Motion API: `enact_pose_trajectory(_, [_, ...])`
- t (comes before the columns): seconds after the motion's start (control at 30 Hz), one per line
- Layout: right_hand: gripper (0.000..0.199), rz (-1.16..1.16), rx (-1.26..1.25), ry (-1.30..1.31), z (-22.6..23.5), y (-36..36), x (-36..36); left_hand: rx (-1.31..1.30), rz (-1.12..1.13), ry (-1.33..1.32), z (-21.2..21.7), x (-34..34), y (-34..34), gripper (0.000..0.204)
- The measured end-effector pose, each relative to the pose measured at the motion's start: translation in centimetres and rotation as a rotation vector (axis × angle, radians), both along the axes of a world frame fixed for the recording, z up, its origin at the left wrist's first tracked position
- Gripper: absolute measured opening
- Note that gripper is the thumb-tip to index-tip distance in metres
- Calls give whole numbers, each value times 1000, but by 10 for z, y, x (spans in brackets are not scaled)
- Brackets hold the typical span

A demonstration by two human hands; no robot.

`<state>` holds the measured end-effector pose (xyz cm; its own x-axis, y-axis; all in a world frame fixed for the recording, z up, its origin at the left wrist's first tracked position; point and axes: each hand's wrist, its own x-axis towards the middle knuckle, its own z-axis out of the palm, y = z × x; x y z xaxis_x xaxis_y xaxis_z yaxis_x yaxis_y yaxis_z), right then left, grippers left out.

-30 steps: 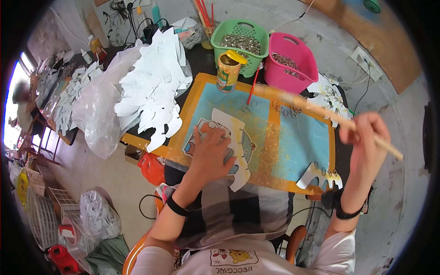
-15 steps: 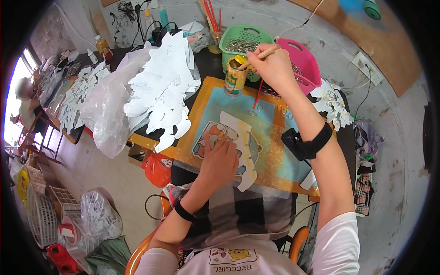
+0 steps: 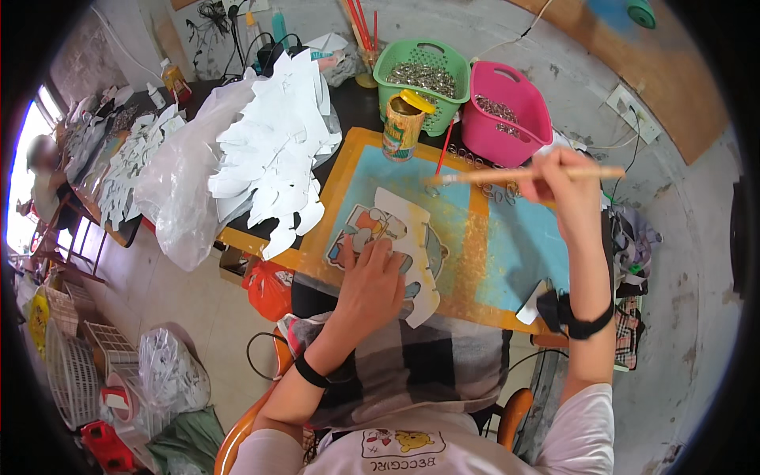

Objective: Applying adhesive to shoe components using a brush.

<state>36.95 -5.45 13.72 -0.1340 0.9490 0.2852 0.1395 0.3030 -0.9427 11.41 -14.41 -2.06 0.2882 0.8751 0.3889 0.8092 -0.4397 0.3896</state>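
Observation:
My right hand (image 3: pixel 564 188) grips a wooden-handled brush (image 3: pixel 495 175), held almost level above the right part of the work board (image 3: pixel 477 273). The brush's tip points left. My left hand (image 3: pixel 370 279) lies with its fingers spread on a colourful printed cartoon cutout (image 3: pixel 365 224), pressing it to the board. A white paper strip with a wavy edge (image 3: pixel 413 237) overlaps that cutout, and another printed piece (image 3: pixel 437 252) shows partly from beneath the strip. Behind them stands a tin can (image 3: pixel 401 134) with a yellow lid tipped up at its rim.
Green (image 3: pixel 422 54) and pink (image 3: pixel 524 119) baskets of metal rings stand at the back; loose rings (image 3: pixel 500 192) lie before them. A stack of white paper cutouts (image 3: pixel 273 146) and a clear plastic bag (image 3: pixel 186 182) fill the left. Another person (image 3: pixel 46 178) sits far left.
My right hand has drawn the brush out of the can and moved it right and nearer to me. My left hand has stayed on the cutout.

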Motion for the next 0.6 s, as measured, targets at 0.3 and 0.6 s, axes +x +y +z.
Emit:
enact_pose_trajectory(0.3, [6,-127,-202,22,-70,-106,39,-16,-183,-50,4,2,-23,59])
enact_pose_trajectory(0.6, [7,-53,-251,101,-91,-104,52,-21,-191,17,7,3,-29,65])
